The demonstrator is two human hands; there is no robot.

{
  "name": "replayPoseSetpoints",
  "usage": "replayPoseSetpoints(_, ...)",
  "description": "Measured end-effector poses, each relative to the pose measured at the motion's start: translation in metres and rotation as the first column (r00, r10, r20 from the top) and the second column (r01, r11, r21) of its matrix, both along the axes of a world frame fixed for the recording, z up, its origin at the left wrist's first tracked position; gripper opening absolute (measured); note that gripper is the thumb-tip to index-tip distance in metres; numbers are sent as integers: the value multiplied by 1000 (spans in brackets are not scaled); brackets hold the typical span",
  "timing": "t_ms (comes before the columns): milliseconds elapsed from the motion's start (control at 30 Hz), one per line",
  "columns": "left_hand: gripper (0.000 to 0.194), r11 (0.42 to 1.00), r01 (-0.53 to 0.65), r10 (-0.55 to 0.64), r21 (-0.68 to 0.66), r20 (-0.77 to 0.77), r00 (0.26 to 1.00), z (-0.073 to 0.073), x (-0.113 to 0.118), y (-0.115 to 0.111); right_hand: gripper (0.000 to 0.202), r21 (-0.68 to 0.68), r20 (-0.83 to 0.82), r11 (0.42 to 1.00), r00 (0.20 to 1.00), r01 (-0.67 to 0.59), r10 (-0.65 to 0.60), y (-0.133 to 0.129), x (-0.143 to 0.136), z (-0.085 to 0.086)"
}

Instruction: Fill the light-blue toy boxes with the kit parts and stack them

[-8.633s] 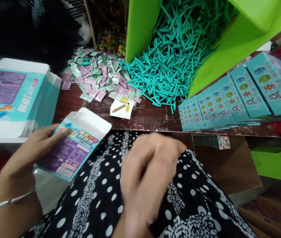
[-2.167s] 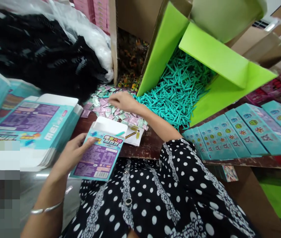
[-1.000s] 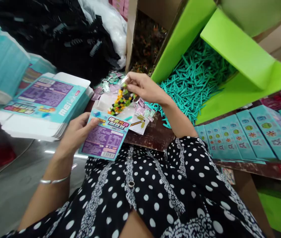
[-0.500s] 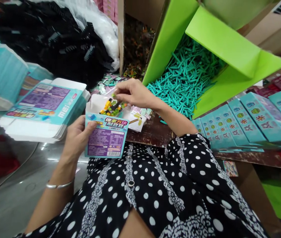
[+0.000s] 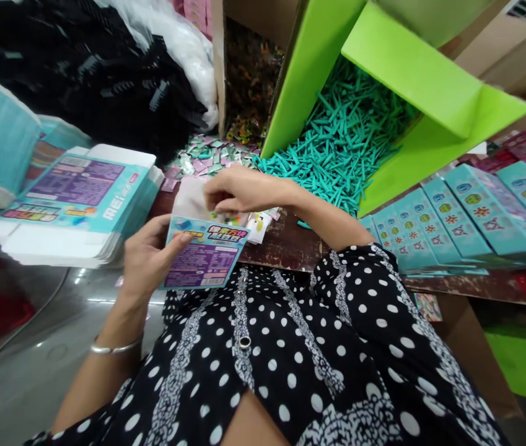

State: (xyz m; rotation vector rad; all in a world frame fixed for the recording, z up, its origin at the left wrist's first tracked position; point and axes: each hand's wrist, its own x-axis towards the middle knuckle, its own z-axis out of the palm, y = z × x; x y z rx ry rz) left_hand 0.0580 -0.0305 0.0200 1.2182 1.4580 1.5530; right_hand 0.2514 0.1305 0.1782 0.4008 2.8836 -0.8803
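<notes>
An open teal and purple box point(image 5: 202, 263) is gripped at its left side by my left hand point(image 5: 151, 254), thumb on the printed face. Over the box's open top is my right hand point(image 5: 239, 189), its fingers curled down at the mouth. Some of the green and orange pieces point(image 5: 228, 218) show just under those fingers, partly inside the box. Whether the right fingertips still pinch the bag of pieces is hidden. A white printed leaflet point(image 5: 259, 226) lies right beside the box.
Flat boxes point(image 5: 77, 192) are stacked at left, below a black heap point(image 5: 81, 80). Small packets point(image 5: 211, 155) lie behind the hands. A green carton point(image 5: 290, 93) spills teal sticks point(image 5: 337, 148). Filled-out teal boxes point(image 5: 467, 210) stand in a row at right.
My right hand has moved down to the box mouth, and the bag of pieces has sunk mostly out of sight into the box. The box has tilted slightly.
</notes>
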Motion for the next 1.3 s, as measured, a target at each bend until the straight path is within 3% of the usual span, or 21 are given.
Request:
replayPoseSetpoints(100,46,1000,9,-10,8,33,999,-1,7,3,30,-52,-71,999,997,-18,14,-7,-11,-19)
replayPoseSetpoints(167,43,1000,-28,28,0,59,998,-2,9,4,38,-93,-144,996,990,-7,-6,-7,-10,-22)
replayPoseSetpoints(267,46,994,-107,105,11,119,987,-2,7,1,40,-136,-303,971,924,198,-231,-6,7,-16)
replayPoseSetpoints(367,68,986,-153,140,61,184,973,0,6,-5,39,-138,-466,885,759,445,-454,-14,37,-18)
replayPoseSetpoints(433,80,985,-155,136,73,220,966,1,8,-8,45,-163,-493,851,706,499,-509,-26,53,-36)
replayPoseSetpoints(567,77,983,-161,139,85,226,964,-3,18,-12,66,-310,-424,828,711,468,-561,-62,61,-100)
replayPoseSetpoints(633,72,991,-134,124,32,217,968,-9,23,-12,65,-335,-456,797,653,503,-604,-77,56,-127)
replayPoseSetpoints(733,47,993,-105,113,-54,169,979,-21,25,-8,52,-299,-539,767,562,568,-627,-83,50,-147)
replayPoseSetpoints(800,32,988,-155,157,-26,99,983,-28,22,-2,49,-276,-581,762,530,586,-618,-77,48,-153)
replayPoseSetpoints(933,40,959,-264,260,103,51,964,-33,16,15,50,-282,-647,755,464,592,-605,-60,41,-163)
replayPoseSetpoints(1033,42,948,-275,266,162,77,961,-30,13,21,40,-463,-619,695,361,550,-698,-56,33,-169)
replayPoseSetpoints(1100,43,956,-225,217,187,64,974,-27,9,21,45,-590,-551,639,332,493,-765,-56,29,-169)
replayPoseSetpoints(1200,31,976,-119,124,183,-19,992,-19,2,18,51,-655,-514,668,439,354,-737,-51,26,-162)
replayPoseSetpoints(1300,39,994,-26,28,106,-14,1000,-7,-9,19,61,-677,-516,704,543,215,-662,-40,25,-150)
